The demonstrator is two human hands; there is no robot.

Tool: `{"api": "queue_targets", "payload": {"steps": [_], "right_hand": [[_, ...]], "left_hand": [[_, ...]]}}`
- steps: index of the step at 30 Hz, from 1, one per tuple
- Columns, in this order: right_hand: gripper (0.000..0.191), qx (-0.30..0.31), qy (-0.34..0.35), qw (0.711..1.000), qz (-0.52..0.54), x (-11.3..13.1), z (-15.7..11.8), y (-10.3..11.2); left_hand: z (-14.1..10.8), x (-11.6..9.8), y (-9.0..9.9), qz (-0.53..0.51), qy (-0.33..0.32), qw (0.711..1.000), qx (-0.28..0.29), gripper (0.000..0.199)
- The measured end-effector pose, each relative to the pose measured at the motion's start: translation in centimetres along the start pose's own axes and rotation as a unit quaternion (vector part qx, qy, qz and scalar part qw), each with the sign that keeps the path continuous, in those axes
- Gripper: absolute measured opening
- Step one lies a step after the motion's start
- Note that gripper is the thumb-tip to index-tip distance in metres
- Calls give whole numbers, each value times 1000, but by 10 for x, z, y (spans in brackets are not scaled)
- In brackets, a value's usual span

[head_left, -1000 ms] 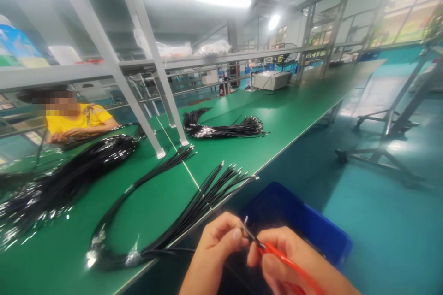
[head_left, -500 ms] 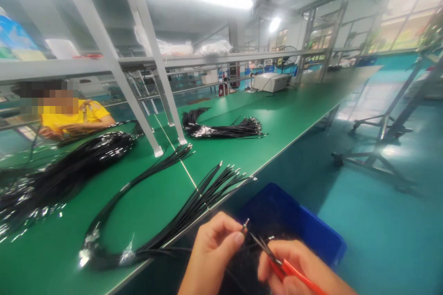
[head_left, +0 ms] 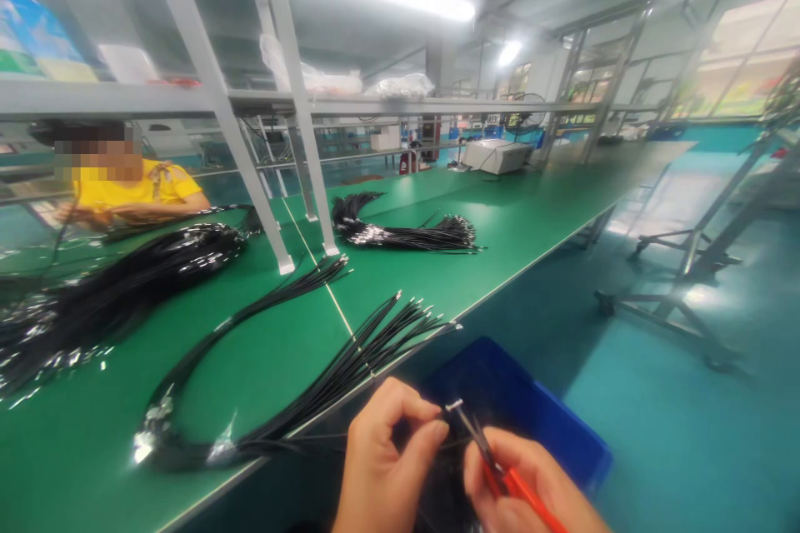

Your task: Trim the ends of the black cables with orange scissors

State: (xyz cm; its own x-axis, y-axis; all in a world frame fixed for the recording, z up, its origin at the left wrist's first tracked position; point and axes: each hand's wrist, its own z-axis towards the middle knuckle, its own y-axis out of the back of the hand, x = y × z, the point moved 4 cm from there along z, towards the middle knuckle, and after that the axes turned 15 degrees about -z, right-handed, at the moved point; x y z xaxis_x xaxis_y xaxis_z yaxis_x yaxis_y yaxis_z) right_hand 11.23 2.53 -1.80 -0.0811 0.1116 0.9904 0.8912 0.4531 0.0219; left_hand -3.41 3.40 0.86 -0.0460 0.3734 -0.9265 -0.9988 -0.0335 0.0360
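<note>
Between the thumb and forefinger of my left hand [head_left: 393, 454] is the end of a black cable, its small metal tip [head_left: 453, 405] poking out to the right. My right hand [head_left: 525, 475] is wrapped round red-handled snips [head_left: 500, 470], whose narrow metal jaws reach the cable tip. A curved bundle of black cables [head_left: 200, 366] with silvery ends lies on the green table [head_left: 268, 379], tied with clear wrap. Below my hands sits a blue bin [head_left: 550, 416], its contents too dark to make out.
Another black cable bundle [head_left: 406, 233] lies farther back beside the shelf posts [head_left: 312, 183]. A large cable heap [head_left: 143, 275] is at the left, near a person in a yellow shirt [head_left: 156, 187]. A wheeled metal frame [head_left: 681, 275] stands on the right.
The snips have moved up to the left, so their jaws now meet the cable tip instead of standing apart from it. The whole view has shifted slightly.
</note>
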Motion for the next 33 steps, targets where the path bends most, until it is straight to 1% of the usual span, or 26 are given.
{"api": "queue_targets", "payload": {"steps": [1,3,4,5,6,8,11,15,19,22,24,26,29,31,32,33], "right_hand": [[42,-82,3,997,-4,3,2,2],[32,-252,16,968,-4,12,1,5],[29,-306,28,952,-3,17,-1,4],[27,-339,40,940,0,23,-1,2],[26,-355,49,934,4,27,-1,0],[25,-360,48,932,16,30,2,-5],[26,-349,32,936,40,24,6,-8],[27,-341,46,937,63,14,6,-12],[25,-349,59,932,81,11,3,-16],[28,-374,57,923,72,12,4,-17],[27,-397,53,916,34,12,4,-16],[23,-430,47,901,-40,14,2,-15],[11,-470,43,859,-199,22,-4,-17],[9,-467,43,835,-290,28,-7,-20],[10,-459,47,829,-316,30,-9,-21],[11,-450,55,829,-326,32,-10,-20]], "left_hand": [[-1,0,-1,8,-8,1000,-8,9],[-3,-1,-4,21,-21,999,-28,10],[-4,-1,-7,24,-25,999,-39,11],[-5,-2,-9,27,-26,998,-50,12],[-6,-3,-12,29,-27,998,-58,13],[-8,-5,-17,34,-28,997,-63,15],[-8,-8,-20,32,-22,997,-69,17],[-7,-7,-17,-1,27,996,-87,17],[-5,-6,-15,-37,80,992,-95,18],[-5,-7,-15,-26,83,991,-102,18],[-6,-9,-16,-4,67,992,-104,17],[-7,-9,-18,14,53,993,-104,17],[-9,-8,-19,27,37,993,-107,16],[-10,-7,-17,25,34,993,-109,15],[-9,-6,-15,21,39,993,-108,14],[-8,-3,-13,12,50,993,-102,14]]}}
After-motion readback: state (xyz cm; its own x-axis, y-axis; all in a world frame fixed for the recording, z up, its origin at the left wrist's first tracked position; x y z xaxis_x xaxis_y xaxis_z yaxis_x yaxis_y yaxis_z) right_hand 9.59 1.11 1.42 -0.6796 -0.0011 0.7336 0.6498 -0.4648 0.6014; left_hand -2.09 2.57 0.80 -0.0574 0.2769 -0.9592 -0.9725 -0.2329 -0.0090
